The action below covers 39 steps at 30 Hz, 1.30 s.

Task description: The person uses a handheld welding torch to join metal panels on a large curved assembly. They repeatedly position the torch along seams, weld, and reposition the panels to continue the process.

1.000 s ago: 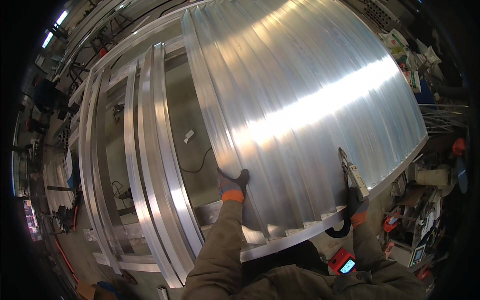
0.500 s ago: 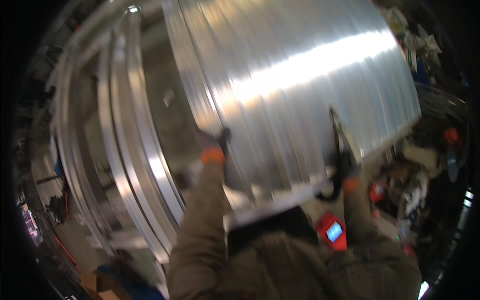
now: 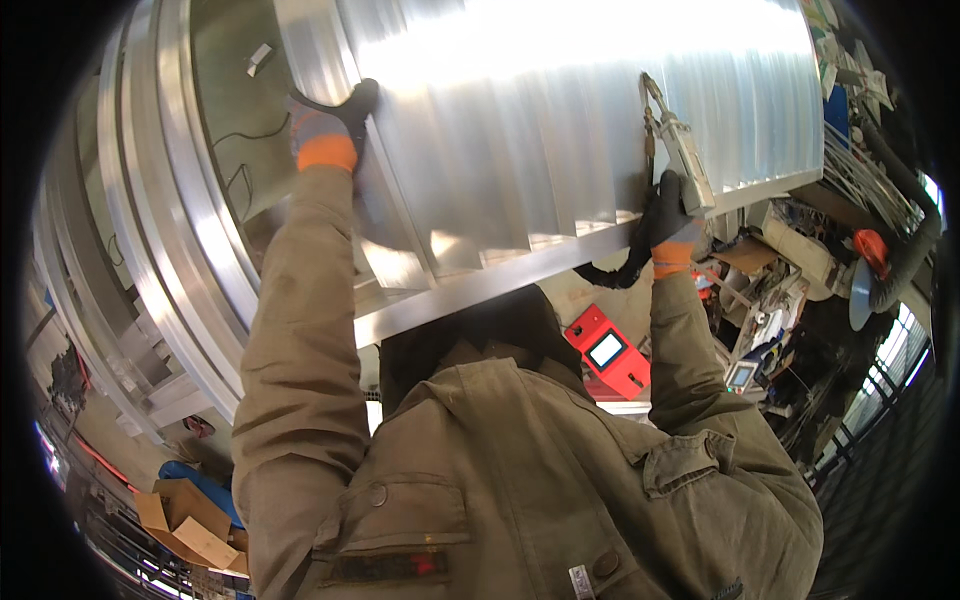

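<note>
A broad panel of ribbed, shiny aluminium profiles (image 3: 500, 150) lies before me. At its left side my left hand (image 3: 328, 122), in a grey glove with an orange cuff, is closed over the outer profile (image 3: 312, 45); the thumb lies on top and the other fingers are partly hidden. My right hand (image 3: 668, 218), gloved alike, wraps around a grey handheld welding gun (image 3: 686, 165). The gun's thin metal nozzle tip (image 3: 650, 86) points away from me over the panel's right part. A black cable (image 3: 622, 272) hangs from the gun over the panel's near edge.
Long metal rails (image 3: 180, 200) run along the left. A red device with a lit screen (image 3: 607, 350) stands below the panel by my right arm. Cluttered boxes and parts (image 3: 770, 300) fill the right side. An opened cardboard box (image 3: 195, 520) sits at lower left.
The view has shifted and sharpened. My left hand now appears farther up and left along the panel's edge. The right hand with the welding gun also appears higher in view.
</note>
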{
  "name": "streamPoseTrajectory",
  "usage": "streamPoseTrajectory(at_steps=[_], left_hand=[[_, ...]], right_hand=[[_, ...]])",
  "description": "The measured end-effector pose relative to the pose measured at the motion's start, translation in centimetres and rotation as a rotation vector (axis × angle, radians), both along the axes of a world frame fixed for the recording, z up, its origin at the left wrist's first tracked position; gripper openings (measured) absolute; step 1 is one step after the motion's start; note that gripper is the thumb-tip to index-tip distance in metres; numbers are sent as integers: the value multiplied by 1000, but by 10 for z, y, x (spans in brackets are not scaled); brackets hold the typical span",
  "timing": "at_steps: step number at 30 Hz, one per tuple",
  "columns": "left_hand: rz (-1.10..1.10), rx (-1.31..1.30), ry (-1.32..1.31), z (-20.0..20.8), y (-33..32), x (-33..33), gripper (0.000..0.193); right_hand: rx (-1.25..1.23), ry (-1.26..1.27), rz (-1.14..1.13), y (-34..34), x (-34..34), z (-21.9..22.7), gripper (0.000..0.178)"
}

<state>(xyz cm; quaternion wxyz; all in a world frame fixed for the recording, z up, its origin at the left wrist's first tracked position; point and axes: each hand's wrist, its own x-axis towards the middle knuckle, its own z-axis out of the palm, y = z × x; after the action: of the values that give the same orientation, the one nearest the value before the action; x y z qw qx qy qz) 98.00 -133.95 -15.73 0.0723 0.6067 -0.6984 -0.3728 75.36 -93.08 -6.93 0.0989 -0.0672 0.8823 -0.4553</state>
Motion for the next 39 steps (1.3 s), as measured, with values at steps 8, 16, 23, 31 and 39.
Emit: streamPoseTrajectory(at_steps=[8,16,23,31,39], left_hand=[[-15,-61,144,-21,-7,3,123],[12,-45,153,-16,-5,0,126],[-10,-74,75,-9,-5,0,118],[-18,-4,57,-8,-7,1,144],[-53,-49,53,-15,-10,4,119]], right_hand=[[-14,-2,-29,6,-4,-10,26],[23,-11,34,6,-2,-3,31],[-54,-84,-29,5,-3,-5,28],[45,-119,154,14,-1,19,34],[157,-272,609,-38,8,107,15]])
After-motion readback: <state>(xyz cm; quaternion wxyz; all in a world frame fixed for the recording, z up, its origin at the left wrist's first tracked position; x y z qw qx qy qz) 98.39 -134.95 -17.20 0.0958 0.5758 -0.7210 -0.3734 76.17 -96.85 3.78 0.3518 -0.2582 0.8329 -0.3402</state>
